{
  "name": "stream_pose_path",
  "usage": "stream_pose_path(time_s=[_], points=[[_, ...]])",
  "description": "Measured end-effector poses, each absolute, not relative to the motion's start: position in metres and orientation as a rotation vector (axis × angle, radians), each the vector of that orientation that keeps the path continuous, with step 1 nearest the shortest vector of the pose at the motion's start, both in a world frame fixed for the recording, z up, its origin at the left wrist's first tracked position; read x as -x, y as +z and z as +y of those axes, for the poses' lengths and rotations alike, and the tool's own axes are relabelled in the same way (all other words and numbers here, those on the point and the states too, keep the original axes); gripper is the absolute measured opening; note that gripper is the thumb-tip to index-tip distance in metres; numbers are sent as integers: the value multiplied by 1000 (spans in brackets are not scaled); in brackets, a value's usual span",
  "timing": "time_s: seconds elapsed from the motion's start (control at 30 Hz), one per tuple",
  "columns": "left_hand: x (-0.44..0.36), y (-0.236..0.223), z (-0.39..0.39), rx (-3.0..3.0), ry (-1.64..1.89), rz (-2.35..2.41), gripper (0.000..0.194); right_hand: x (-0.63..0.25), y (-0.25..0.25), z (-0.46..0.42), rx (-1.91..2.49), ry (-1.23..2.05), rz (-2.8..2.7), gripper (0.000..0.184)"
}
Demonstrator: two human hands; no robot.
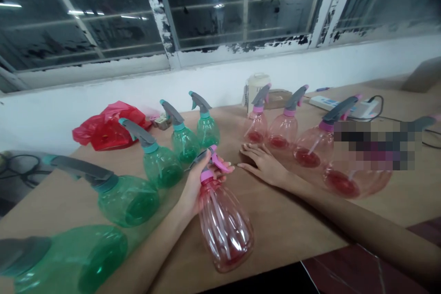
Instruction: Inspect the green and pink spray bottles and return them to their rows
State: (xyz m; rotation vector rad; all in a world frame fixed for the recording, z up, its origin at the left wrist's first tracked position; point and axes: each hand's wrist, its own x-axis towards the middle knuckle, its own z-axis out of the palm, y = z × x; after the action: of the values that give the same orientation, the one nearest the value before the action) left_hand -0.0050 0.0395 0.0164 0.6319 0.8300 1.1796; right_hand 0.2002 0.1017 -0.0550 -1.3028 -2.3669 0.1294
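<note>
A clear pink spray bottle (225, 227) with a grey and pink trigger head is in my left hand (196, 183). The fingers wrap round its neck and trigger, and its body tilts toward me. My right hand (267, 164) lies flat on the wooden table, fingers stretched out, holding nothing. Nearest to it stand several pink spray bottles in a row, among them one pink bottle (284, 129) just behind the fingers. On the left runs a row of several green spray bottles, including a green bottle (161, 165) and a closer one (129, 200).
Back left on the table (285, 220) lies a red plastic bag (110, 126). A whitish container (259, 86) stands by the wall. Farther right are a white power strip (325, 102) with a black cable and a blue pen (323, 89). A blurred patch covers part of the right side.
</note>
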Motion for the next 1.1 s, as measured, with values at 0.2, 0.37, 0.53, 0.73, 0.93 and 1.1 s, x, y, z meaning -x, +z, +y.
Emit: stream_pose_path(time_s=[0.2, 0.37, 0.53, 0.73, 0.93, 1.1], points=[[7, 10, 47, -475, 1104, 888, 32, -203, -57, 104, 1282, 177, -2357, 65], [7, 10, 44, -470, 1086, 877, 39, -204, -58, 105, 1251, 235, -2350, 65], [5, 10, 41, -499, 1072, 854, 38, -205, -57, 105, 1252, 243, -2368, 66], [5, 8, 41, -533, 1054, 835, 38, -205, -56, 104, 1255, 242, -2370, 67], [2, 15, 32, -630, 1092, 814, 23, -205, -56, 105, 1279, 250, -2389, 67], [-3, 23, 24, -744, 1067, 750, 23, -206, -54, 104, 1278, 259, -2403, 67]])
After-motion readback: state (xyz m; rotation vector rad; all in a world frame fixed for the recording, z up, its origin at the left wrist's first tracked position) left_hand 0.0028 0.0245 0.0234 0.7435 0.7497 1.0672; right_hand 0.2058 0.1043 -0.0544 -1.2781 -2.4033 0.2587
